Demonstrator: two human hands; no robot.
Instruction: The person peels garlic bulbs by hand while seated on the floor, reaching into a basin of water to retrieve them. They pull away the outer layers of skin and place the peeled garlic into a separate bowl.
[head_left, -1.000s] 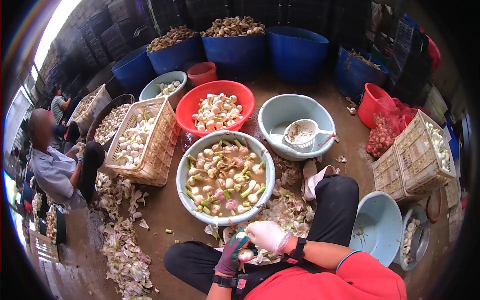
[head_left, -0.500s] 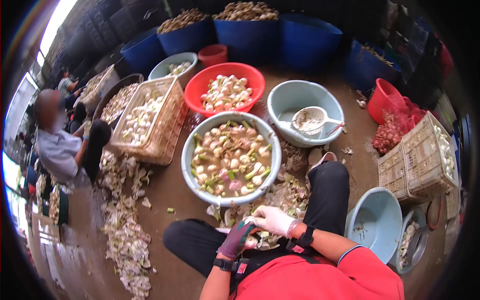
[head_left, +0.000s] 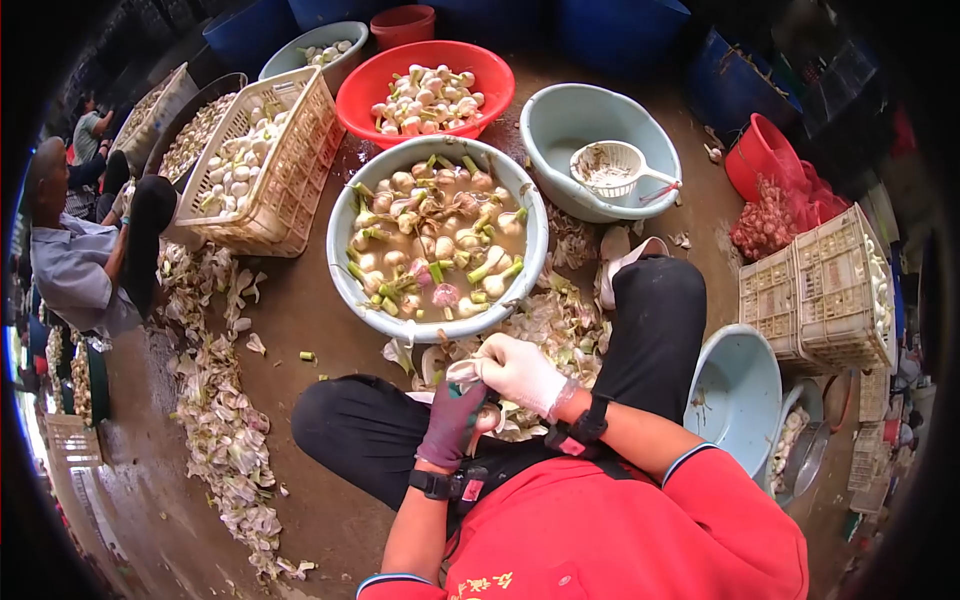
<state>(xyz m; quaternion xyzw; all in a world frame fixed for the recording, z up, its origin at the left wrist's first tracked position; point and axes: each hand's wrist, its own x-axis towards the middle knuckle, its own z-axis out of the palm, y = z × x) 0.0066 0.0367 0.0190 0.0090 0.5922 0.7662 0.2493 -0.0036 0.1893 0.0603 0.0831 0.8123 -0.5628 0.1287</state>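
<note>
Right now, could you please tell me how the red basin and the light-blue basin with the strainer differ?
The red basin is heaped with garlic bulbs; the light-blue basin holds a strainer. The former is red, the latter pale blue. Both are round and wide.

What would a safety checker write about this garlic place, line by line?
Surface: wet-looking brown floor.
Things: pale garlic bulbs with green stalks in murky water, in a round pale-blue tub.
Clutter: papery whitish peels strewn about.
Hands: left hand, purple-and-green glove, around a pale bulb; right hand, white glove, close beside.
Cables: nothing seen.
Surroundings: round red basin, cream slatted crate, seated person in grey shirt.
</note>
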